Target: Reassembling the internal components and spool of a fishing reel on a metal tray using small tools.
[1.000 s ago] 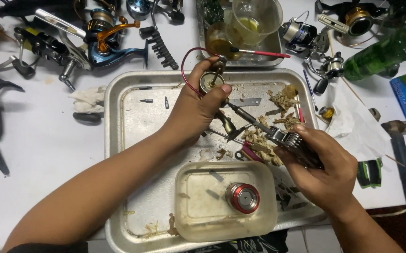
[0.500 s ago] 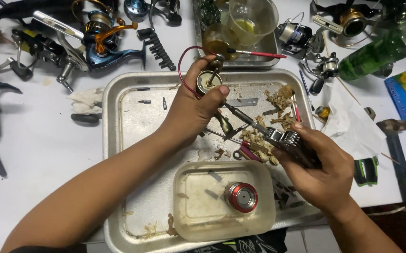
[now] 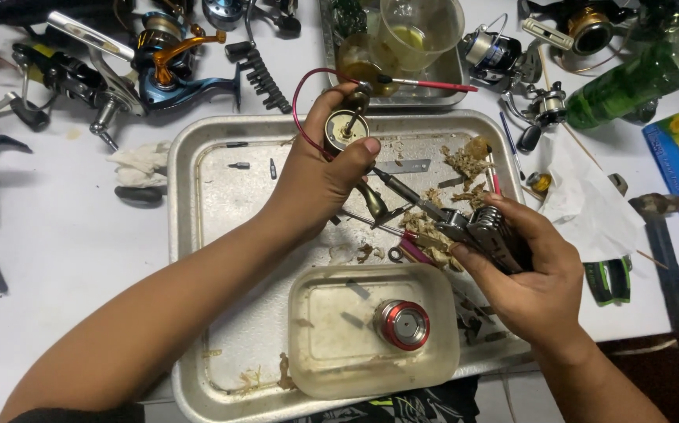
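Nearest, below both hands: a clear plastic tub (image 3: 332, 345) with a red-rimmed metal spool (image 3: 402, 323) inside, resting in a metal tray (image 3: 198, 235). Just above the tub, right hand (image 3: 531, 278) closed around a folding multi-tool (image 3: 484, 231), its screwdriver blade (image 3: 406, 192) reaching up and left toward the other hand. Under and beside that blade, brown greasy debris (image 3: 453, 196) strewn over the tray. Further up, left hand (image 3: 320, 176) wrapped around a small round reel part (image 3: 345, 129) with a red wire bail (image 3: 300, 102) looping off it, thumb pressed on its rim, held above the tray's far edge. Beyond the left hand, a plastic cup (image 3: 422, 27) and a red-handled brush (image 3: 429, 82) in a second tray. Left of the left hand, on the white worktop (image 3: 57, 235), a blue and orange fishing reel (image 3: 171, 66). Up and right of the right hand, a green bottle (image 3: 629, 74).
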